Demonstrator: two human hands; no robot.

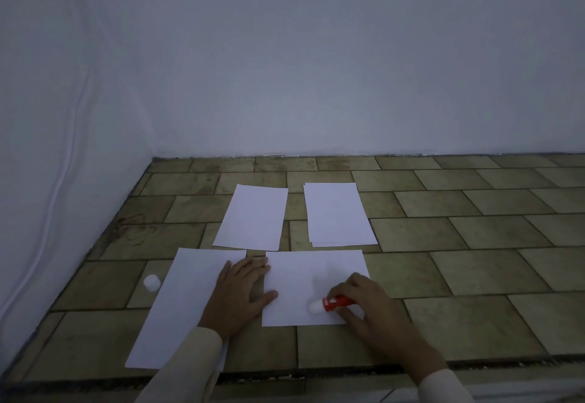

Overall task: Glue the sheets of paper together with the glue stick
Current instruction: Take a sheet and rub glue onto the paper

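Observation:
My right hand (370, 304) grips a red glue stick (335, 303) lying almost flat, its white tip (315, 306) touching a white sheet (304, 279) in front of me. My left hand (240, 288) lies flat with fingers spread, bridging that sheet's left edge and a larger white sheet (183, 304) to the left. The glue stick's white cap (151, 282) stands on the tiles left of the larger sheet. Farther back lie a single sheet (253, 215) and a small stack of sheets (337, 212).
Everything rests on a brown tiled surface (459, 244) that meets white walls at the back and left. A white cable (68, 162) runs down the left wall. The tiled surface's front edge (348, 371) runs just below my wrists.

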